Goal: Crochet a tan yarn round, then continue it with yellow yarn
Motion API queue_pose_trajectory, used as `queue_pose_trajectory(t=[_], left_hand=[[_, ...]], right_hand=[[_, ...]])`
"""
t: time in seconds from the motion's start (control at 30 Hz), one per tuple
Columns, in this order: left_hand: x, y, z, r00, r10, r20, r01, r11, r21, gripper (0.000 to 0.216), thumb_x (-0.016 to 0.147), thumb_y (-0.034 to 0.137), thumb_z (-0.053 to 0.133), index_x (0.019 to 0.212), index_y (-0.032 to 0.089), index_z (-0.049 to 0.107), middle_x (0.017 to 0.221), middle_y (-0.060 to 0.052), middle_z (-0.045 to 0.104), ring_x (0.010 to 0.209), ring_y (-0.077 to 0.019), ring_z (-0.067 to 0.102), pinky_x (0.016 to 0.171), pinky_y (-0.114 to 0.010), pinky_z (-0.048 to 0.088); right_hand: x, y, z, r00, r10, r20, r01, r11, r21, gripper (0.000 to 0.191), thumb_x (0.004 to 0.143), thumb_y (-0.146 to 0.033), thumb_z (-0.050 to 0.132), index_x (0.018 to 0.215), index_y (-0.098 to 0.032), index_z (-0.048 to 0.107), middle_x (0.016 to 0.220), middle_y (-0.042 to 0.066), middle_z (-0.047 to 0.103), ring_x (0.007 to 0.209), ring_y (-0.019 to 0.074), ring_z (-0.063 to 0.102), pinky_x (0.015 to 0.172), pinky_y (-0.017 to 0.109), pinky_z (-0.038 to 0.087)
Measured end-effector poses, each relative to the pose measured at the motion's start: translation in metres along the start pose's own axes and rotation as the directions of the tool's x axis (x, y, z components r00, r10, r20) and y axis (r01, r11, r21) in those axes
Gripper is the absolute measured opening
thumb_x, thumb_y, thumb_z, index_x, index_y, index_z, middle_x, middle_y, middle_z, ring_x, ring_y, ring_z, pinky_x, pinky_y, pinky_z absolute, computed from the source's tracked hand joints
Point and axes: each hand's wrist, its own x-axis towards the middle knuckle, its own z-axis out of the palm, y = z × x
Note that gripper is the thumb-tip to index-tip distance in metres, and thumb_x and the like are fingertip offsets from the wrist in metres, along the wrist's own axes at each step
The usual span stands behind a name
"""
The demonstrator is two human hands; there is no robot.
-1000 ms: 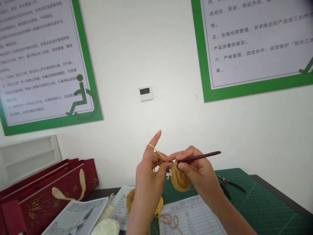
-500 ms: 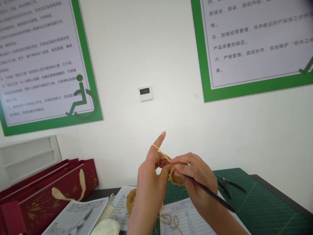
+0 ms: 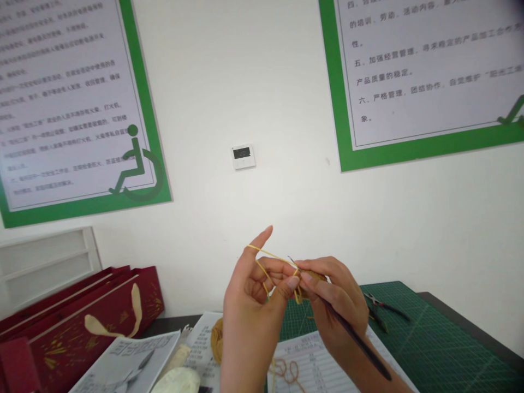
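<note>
My left hand (image 3: 254, 305) is raised in front of the wall, index finger pointing up with yellow yarn (image 3: 268, 255) looped over it; its thumb and other fingers pinch a small mustard crochet piece (image 3: 313, 274), mostly hidden between the hands. My right hand (image 3: 338, 300) grips a dark crochet hook (image 3: 352, 338). The hook's metal tip pokes up at the yarn by my fingertips, and its handle slants down to the right. A ball of mustard yarn (image 3: 216, 341) lies on the table behind my left wrist.
A green cutting mat (image 3: 434, 338) covers the dark table, with small pliers (image 3: 385, 308) on it. Printed sheets (image 3: 311, 363) and a cream yarn ball (image 3: 178, 380) lie near me. Red gift bags (image 3: 77, 322) stand at left. Green-framed posters and a thermostat (image 3: 243, 155) hang on the wall.
The hook swung from level, handle pointing right, to handle slanting down right with its tip up at the yarn. The crochet piece went from hanging in view to mostly hidden between my fingers.
</note>
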Motion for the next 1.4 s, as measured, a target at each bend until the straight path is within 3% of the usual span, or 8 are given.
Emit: queue_pose_trajectory(t=[0.2, 0.3, 0.43, 0.57, 0.7, 0.8, 1.07, 1.4], left_hand=[[0.002, -0.001, -0.003, 1.0, -0.024, 0.015, 0.026, 0.987, -0.157, 0.055, 0.073, 0.029, 0.075, 0.125, 0.025, 0.059, 0.088, -0.005, 0.064, 0.08, -0.0165, 0.059, 0.072, -0.029, 0.049], [0.004, -0.002, -0.013, 1.0, -0.024, -0.008, 0.022, 0.979, -0.2, 0.024, 0.078, 0.043, 0.068, 0.086, 0.02, 0.071, 0.092, -0.007, 0.061, 0.087, -0.0186, 0.056, 0.076, -0.031, 0.047], [0.008, -0.002, -0.023, 0.978, 0.201, -0.056, -0.178, 0.943, 0.282, 0.048, 0.08, 0.045, 0.064, 0.042, 0.018, 0.053, 0.071, -0.005, 0.052, 0.078, -0.02, 0.049, 0.074, -0.033, 0.043], [0.009, -0.001, -0.022, 0.927, 0.371, -0.062, -0.245, 0.721, 0.648, 0.018, 0.079, 0.034, 0.067, 0.065, 0.023, 0.071, 0.078, -0.006, 0.059, 0.082, -0.0228, 0.049, 0.08, -0.037, 0.042], [0.004, -0.004, -0.013, 0.99, 0.139, 0.029, -0.142, 0.947, 0.287, 0.029, 0.082, 0.029, 0.064, 0.11, 0.022, 0.068, 0.097, -0.008, 0.068, 0.09, -0.022, 0.06, 0.084, -0.037, 0.048], [0.0, -0.004, -0.006, 0.999, 0.02, 0.028, -0.021, 1.0, 0.02, 0.048, 0.075, 0.023, 0.072, 0.122, 0.021, 0.06, 0.092, -0.007, 0.07, 0.086, -0.0204, 0.065, 0.08, -0.034, 0.052], [0.002, -0.004, -0.003, 1.0, -0.014, 0.026, 0.015, 0.999, -0.032, 0.057, 0.071, 0.016, 0.074, 0.125, 0.02, 0.057, 0.08, -0.004, 0.069, 0.077, -0.0184, 0.066, 0.074, -0.032, 0.055], [-0.017, -0.001, 0.017, 0.953, 0.264, -0.146, -0.179, 0.883, 0.434, 0.024, 0.072, 0.012, 0.07, 0.09, 0.028, 0.07, 0.103, -0.004, 0.071, 0.102, -0.0267, 0.063, 0.089, -0.041, 0.051]], right_hand=[[-0.001, -0.001, -0.002, 0.999, 0.04, -0.014, -0.041, 0.999, -0.012, 0.037, 0.081, -0.003, 0.058, 0.106, -0.03, 0.062, 0.096, 0.005, 0.071, 0.085, 0.0195, 0.066, 0.069, 0.036, 0.054], [-0.002, -0.002, -0.002, 0.999, 0.052, -0.014, -0.053, 0.998, -0.027, 0.038, 0.082, -0.002, 0.057, 0.107, -0.031, 0.062, 0.097, 0.004, 0.071, 0.086, 0.0194, 0.067, 0.07, 0.037, 0.055], [-0.001, -0.002, -0.004, 0.999, 0.031, -0.029, -0.032, 0.998, -0.046, 0.038, 0.08, -0.002, 0.059, 0.107, -0.029, 0.062, 0.099, 0.006, 0.07, 0.088, 0.0205, 0.066, 0.071, 0.039, 0.056], [0.003, -0.005, -0.007, 1.0, 0.016, -0.024, -0.018, 0.999, -0.05, 0.035, 0.081, -0.003, 0.06, 0.105, -0.028, 0.062, 0.098, 0.006, 0.071, 0.087, 0.0205, 0.067, 0.07, 0.038, 0.055], [0.004, -0.007, -0.007, 0.999, 0.029, -0.023, -0.03, 0.999, -0.036, 0.034, 0.081, -0.004, 0.057, 0.104, -0.029, 0.062, 0.097, 0.005, 0.071, 0.085, 0.02, 0.067, 0.068, 0.037, 0.055], [0.003, -0.007, -0.007, 0.999, 0.028, -0.027, -0.029, 0.999, -0.031, 0.037, 0.08, -0.002, 0.058, 0.105, -0.029, 0.061, 0.097, 0.005, 0.071, 0.085, 0.0199, 0.067, 0.069, 0.037, 0.055], [-0.001, -0.006, -0.007, 0.999, 0.027, -0.027, -0.027, 1.0, 0.006, 0.043, 0.078, 0.001, 0.059, 0.11, -0.028, 0.06, 0.101, 0.006, 0.07, 0.088, 0.0203, 0.065, 0.072, 0.039, 0.055], [-0.01, -0.007, 0.0, 0.961, 0.242, -0.134, -0.211, 0.955, 0.209, 0.034, 0.083, -0.002, 0.056, 0.104, -0.029, 0.063, 0.103, 0.006, 0.068, 0.094, 0.0216, 0.065, 0.072, 0.039, 0.055]])
